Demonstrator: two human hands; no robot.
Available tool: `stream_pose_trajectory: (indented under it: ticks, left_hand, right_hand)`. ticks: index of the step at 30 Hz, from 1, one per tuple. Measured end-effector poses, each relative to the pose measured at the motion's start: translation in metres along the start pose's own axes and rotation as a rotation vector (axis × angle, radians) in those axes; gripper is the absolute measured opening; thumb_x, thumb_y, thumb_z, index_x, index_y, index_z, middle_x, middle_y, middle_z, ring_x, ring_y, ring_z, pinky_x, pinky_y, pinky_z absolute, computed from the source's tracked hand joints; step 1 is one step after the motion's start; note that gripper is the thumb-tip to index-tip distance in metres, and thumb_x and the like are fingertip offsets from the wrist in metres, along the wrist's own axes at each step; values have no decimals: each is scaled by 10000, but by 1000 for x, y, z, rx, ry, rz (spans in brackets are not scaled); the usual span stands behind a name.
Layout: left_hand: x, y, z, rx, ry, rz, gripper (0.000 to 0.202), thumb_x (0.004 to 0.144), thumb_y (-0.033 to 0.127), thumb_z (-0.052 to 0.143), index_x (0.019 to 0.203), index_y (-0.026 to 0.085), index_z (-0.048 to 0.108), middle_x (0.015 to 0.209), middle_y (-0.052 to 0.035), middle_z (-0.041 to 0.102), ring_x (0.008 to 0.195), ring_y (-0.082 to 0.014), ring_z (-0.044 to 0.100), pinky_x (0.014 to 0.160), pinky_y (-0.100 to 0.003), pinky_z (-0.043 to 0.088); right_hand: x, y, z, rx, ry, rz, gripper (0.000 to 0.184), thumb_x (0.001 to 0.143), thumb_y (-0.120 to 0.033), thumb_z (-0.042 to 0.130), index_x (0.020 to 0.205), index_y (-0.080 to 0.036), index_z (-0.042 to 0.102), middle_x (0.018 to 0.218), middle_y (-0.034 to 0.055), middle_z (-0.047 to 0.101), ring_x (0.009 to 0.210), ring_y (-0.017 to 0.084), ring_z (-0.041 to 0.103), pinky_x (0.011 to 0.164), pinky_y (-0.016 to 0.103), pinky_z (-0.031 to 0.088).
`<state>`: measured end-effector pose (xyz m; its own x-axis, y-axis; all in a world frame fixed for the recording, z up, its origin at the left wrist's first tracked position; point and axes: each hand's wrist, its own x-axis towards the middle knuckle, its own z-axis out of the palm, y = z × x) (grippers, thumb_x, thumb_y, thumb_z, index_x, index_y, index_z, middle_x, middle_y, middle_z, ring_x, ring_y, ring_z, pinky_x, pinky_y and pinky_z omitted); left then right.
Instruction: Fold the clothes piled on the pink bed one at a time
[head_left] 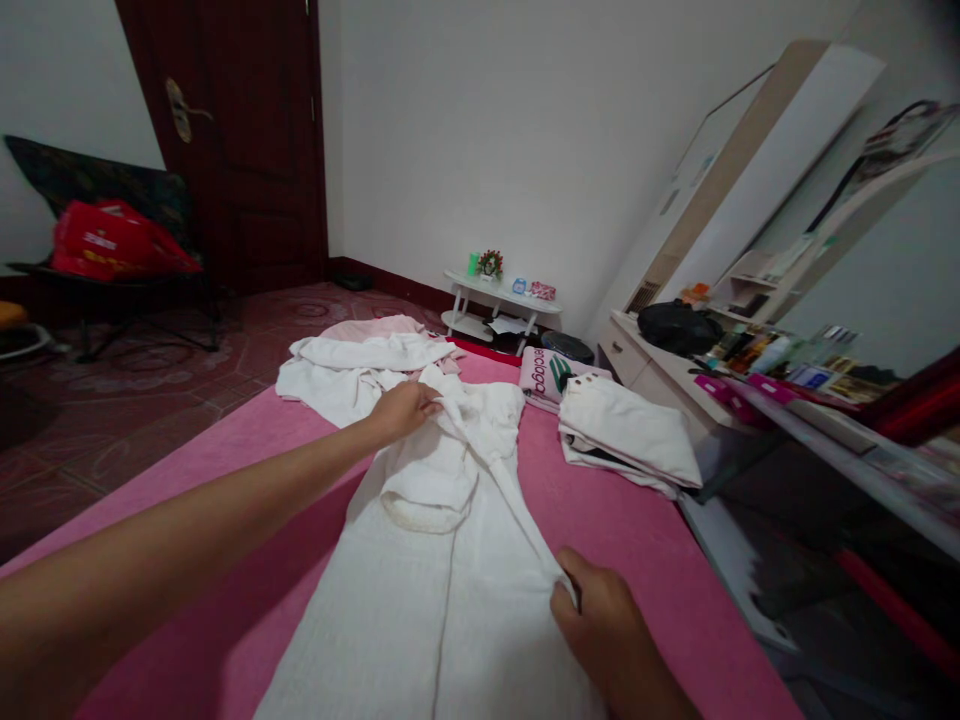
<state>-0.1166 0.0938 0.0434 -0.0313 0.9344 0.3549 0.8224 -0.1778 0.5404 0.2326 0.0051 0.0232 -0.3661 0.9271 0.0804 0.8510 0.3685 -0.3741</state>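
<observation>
A white garment (442, 560) lies spread lengthwise on the pink bed cover (645, 540), its far end bunched up. My left hand (405, 410) reaches far forward and pinches the bunched fabric at the garment's far end. My right hand (600, 620) is close to me, fingers closed on the garment's right edge.
A heap of white and pale pink clothes (360, 365) lies at the bed's far end. A folded white stack (630, 430) and a pink printed piece (544, 375) sit at the right. A cluttered dresser (675, 375) stands right of the bed, a small white table (499, 295) by the wall.
</observation>
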Motion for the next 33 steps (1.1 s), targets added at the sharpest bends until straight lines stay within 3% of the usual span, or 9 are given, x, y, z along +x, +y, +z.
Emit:
stream_pose_trajectory:
  ticks: [6, 9, 12, 14, 17, 20, 23, 28, 33]
  left_hand:
    - [13, 2, -16, -60, 115, 7, 294, 845, 240, 490, 1025, 195, 718, 948, -47, 733, 912, -231, 642, 800, -288, 460]
    - [12, -10, -25, -126, 189, 20, 329, 824, 195, 470, 1049, 183, 709, 985, -48, 726, 929, -214, 648, 836, -292, 465]
    - [1, -33, -26, -165, 225, 25, 339, 770, 157, 475, 1003, 182, 721, 1021, -57, 711, 985, -204, 632, 910, -314, 456]
    - [-11, -52, -21, -126, 231, 22, 332, 745, 153, 476, 954, 190, 730, 1067, -65, 685, 1039, -209, 604, 963, -349, 438]
    - [-28, -75, -8, -92, 254, -15, 320, 738, 169, 478, 931, 198, 732, 1175, -86, 613, 1117, -227, 557, 995, -403, 422]
    - [-41, -83, 4, -167, 287, -72, 305, 740, 189, 483, 931, 190, 720, 1251, -99, 550, 1172, -235, 522, 996, -407, 427]
    - [-51, -76, 6, -279, 321, -97, 255, 745, 230, 506, 883, 183, 715, 1283, -96, 525, 1199, -246, 505, 1000, -401, 429]
    - [-65, -53, -8, -393, 343, -110, 169, 713, 211, 505, 694, 181, 671, 1241, -66, 553, 1140, -249, 531, 979, -387, 435]
    - [-72, -44, -13, -507, 197, -51, 233, 736, 191, 421, 562, 172, 574, 1045, -69, 638, 961, -213, 590, 850, -320, 474]
  right_hand:
    - [-1, -61, -16, 678, -159, -8, 177, 817, -301, 483, 870, -176, 595, 692, -2, 575, 608, 124, 538, 529, 203, 376]
    - [-10, -87, -9, 775, -380, -91, 414, 790, -316, 586, 1187, -198, 597, 960, 47, 659, 779, 147, 619, 646, 216, 452]
    - [-7, -95, 1, 727, -542, -171, 466, 713, -356, 706, 1160, -232, 658, 1035, 49, 677, 848, 166, 632, 714, 233, 467]
    - [12, -92, 5, 718, -467, -160, 318, 738, -379, 678, 990, -191, 726, 896, 46, 701, 781, 164, 628, 686, 239, 464]
    - [70, -75, 9, 748, -141, -141, 268, 792, -366, 572, 865, -150, 713, 829, 59, 703, 773, 178, 628, 702, 269, 478]
    - [140, -52, 14, 709, 178, -144, 326, 776, -351, 527, 979, -144, 677, 1026, 104, 690, 947, 208, 629, 861, 326, 479]
    - [198, -37, 22, 553, 323, -155, 426, 793, -323, 465, 1123, -105, 624, 1191, 144, 628, 1106, 218, 574, 986, 347, 419]
    - [246, -48, 48, 257, 338, -118, 553, 912, -385, 326, 1347, -71, 458, 1418, 157, 448, 1325, 213, 378, 1104, 340, 272]
    - [256, -66, 80, -70, 43, -89, 626, 950, -546, 226, 1491, -230, 229, 1575, 75, 161, 1448, 260, 75, 1126, 502, 138]
